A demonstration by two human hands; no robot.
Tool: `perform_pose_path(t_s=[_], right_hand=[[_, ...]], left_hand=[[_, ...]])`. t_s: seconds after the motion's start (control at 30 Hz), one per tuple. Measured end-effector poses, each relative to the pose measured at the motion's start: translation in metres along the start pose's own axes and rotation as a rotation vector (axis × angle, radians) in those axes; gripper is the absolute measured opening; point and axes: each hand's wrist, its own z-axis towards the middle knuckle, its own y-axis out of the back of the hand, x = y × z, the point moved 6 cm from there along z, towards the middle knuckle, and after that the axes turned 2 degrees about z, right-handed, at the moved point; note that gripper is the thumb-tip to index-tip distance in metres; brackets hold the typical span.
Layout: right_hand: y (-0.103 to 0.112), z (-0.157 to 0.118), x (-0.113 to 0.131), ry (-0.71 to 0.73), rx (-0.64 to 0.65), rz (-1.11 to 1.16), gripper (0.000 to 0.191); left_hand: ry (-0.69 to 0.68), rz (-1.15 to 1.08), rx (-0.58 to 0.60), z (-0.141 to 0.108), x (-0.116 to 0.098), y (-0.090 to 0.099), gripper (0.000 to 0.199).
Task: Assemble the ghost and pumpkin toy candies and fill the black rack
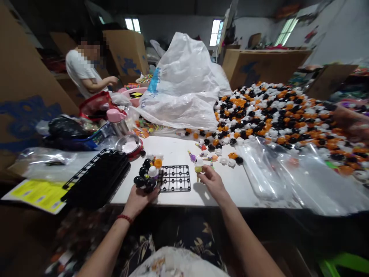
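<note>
My left hand is closed around a cluster of small toys with black, white and orange round heads, at the left edge of a black grid tray. The tray lies flat on the white table, and its visible part holds no toys. Right of the tray, my right hand pinches a small toy with a white top and a yellowish part, held above the table. Loose small pieces lie just behind that hand.
Stacked black grids and a metal bowl stand left. A large heap of round pieces fills the back right, with clear plastic bags in front. A white sack rises behind. Another person works at back left.
</note>
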Motion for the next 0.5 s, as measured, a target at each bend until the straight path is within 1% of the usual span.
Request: perform_pose_path(t_s=[0.1, 0.17, 0.27, 0.33, 0.37, 0.43, 0.5], right_hand=[[-0.043, -0.023, -0.005, -0.126, 0.180, 0.253, 0.028], [-0.064, -0.034, -0.007, -0.199, 0.258, 0.389, 0.031], [-0.085, -0.044, -0.009, -0.257, 0.329, 0.483, 0.032], [-0.093, -0.047, -0.011, -0.266, 0.340, 0.457, 0.032], [-0.096, -0.047, -0.013, -0.268, 0.325, 0.424, 0.033], [-0.097, -0.045, -0.017, -0.281, 0.247, 0.348, 0.038], [-0.098, -0.043, -0.020, -0.297, 0.165, 0.304, 0.042]], left_hand=[[-0.059, 0.070, 0.062, -0.011, -0.002, 0.002, 0.047], [-0.086, 0.151, 0.019, -0.023, 0.002, 0.008, 0.055], [-0.029, 0.235, -0.094, -0.048, 0.016, 0.021, 0.069], [0.018, 0.262, -0.117, -0.064, 0.023, 0.027, 0.070], [0.025, 0.273, -0.121, -0.071, 0.023, 0.030, 0.067], [-0.006, 0.299, -0.145, -0.082, 0.014, 0.037, 0.059], [-0.091, 0.321, -0.194, -0.089, -0.004, 0.045, 0.050]])
